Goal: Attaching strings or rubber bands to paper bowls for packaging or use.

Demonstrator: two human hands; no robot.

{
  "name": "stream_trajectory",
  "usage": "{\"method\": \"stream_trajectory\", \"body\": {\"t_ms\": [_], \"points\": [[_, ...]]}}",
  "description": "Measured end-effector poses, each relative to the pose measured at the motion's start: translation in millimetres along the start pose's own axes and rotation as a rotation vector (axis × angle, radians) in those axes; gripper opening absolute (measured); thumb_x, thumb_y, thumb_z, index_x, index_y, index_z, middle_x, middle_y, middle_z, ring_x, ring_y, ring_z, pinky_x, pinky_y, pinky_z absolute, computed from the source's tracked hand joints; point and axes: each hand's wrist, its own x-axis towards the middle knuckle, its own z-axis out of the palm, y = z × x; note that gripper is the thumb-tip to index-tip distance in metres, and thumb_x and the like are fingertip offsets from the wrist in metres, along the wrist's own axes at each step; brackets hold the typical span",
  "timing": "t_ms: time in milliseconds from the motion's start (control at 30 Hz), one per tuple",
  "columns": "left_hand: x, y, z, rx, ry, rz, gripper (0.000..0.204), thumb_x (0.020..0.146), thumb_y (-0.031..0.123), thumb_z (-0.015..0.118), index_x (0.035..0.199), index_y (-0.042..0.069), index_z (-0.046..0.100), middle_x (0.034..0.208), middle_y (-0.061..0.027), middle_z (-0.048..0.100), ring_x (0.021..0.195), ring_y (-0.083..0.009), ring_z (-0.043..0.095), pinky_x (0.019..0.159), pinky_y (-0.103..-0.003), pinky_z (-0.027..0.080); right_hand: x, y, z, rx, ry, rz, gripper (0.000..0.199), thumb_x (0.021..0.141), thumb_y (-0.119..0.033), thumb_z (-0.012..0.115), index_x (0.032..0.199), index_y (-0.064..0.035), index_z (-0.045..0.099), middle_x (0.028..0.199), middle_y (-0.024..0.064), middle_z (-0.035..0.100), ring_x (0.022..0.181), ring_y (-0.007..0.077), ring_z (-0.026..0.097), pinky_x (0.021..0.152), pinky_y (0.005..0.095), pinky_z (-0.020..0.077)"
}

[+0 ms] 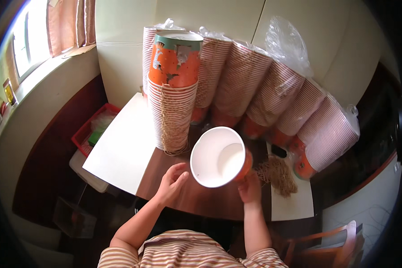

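My right hand (250,187) holds an orange paper cup (219,156) tilted toward me, so its white inside faces the camera. My left hand (172,183) hovers open just left of the cup's rim, fingers apart, holding nothing. Straight ahead on the brown table (196,201) stands a tall stack of orange cups (173,98), each with a string around it. A heap of brown strings (278,175) lies on the table to the right of my right hand.
Several long stacks of cups in plastic sleeves (272,94) lean against the wall behind. A white board (123,145) covers the table's left part. A red basket (94,129) sits on the floor at left, and a wooden chair (339,245) stands at lower right.
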Motion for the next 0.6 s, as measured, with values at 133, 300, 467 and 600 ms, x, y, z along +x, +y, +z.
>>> {"method": "stream_trajectory", "body": {"t_ms": [133,300,467,600], "points": [[-2.2,33.0,27.0,-0.061,-0.061,0.008,0.046,0.091,0.017,0.058,0.128,-0.004,0.042,0.110,-0.0095,0.059,0.095,-0.0121,0.057,0.082,-0.026,0.047,-31.8,34.6,-11.8,0.176,-0.165,0.184,0.025,0.090,-0.023,0.058,0.110,-0.0091,0.055,0.108,0.0073,0.062,0.101,0.0231,0.060,0.088,0.0391,0.0499],[3.1,39.1,13.8,0.106,-0.015,0.028,0.039,0.084,0.000,0.049,0.122,-0.006,0.050,0.095,-0.0084,0.064,0.082,-0.0089,0.059,0.072,-0.023,0.047,-52.7,29.1,-8.8,-0.366,-0.091,0.139,0.037,0.090,-0.021,0.058,0.123,-0.0051,0.050,0.116,0.0086,0.058,0.110,0.0203,0.055,0.093,0.0370,0.0454],[0.9,66.2,10.0,0.385,-0.109,0.021,0.034,0.081,0.002,0.050,0.114,-0.006,0.055,0.083,-0.0141,0.066,0.073,-0.0157,0.063,0.068,-0.028,0.049,-40.4,-24.9,24.3,-0.663,-0.139,-0.122,0.034,0.089,-0.020,0.061,0.118,-0.0017,0.057,0.113,0.0077,0.060,0.102,0.0156,0.057,0.087,0.0272,0.0460],[0.9,79.9,16.5,0.568,-0.136,0.028,0.033,0.079,0.003,0.050,0.110,-0.006,0.057,0.080,-0.0186,0.065,0.071,-0.0242,0.065,0.067,-0.032,0.050,-15.8,-63.5,68.1,-1.026,-0.406,-0.296,0.030,0.088,-0.018,0.061,0.110,0.0018,0.060,0.103,0.0107,0.065,0.086,0.0128,0.060,0.076,0.0258,0.0483]]}}
